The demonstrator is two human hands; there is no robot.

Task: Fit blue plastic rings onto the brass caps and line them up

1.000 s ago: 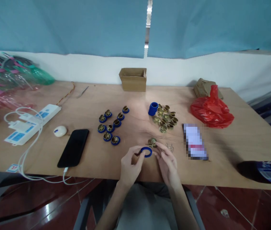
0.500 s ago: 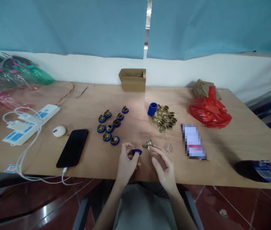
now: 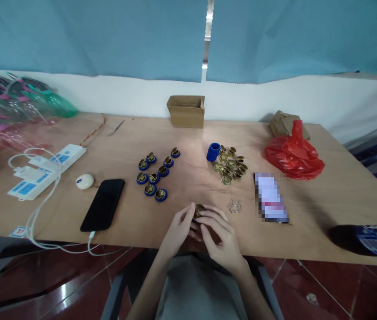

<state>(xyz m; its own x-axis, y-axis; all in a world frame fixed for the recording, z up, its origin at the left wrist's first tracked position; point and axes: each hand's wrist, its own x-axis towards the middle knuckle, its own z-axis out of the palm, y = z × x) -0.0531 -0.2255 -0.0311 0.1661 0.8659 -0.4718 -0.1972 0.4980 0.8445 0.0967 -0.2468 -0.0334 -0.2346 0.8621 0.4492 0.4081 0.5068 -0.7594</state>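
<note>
While both hands, the left hand (image 3: pixel 178 231) and right hand (image 3: pixel 220 240), met at the tabletop's (image 3: pixel 324 200) near edge, their fingers pinched one round, shiny brass fitting (image 3: pixel 199 210).

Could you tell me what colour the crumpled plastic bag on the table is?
Red bag, clearest in the head view.

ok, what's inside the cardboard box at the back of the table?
Cannot tell. The cardboard box stands open-topped against the wall, but only its front wall and flaps show; the inside is hidden from this angle. Nothing sticks out above its rim.
</note>
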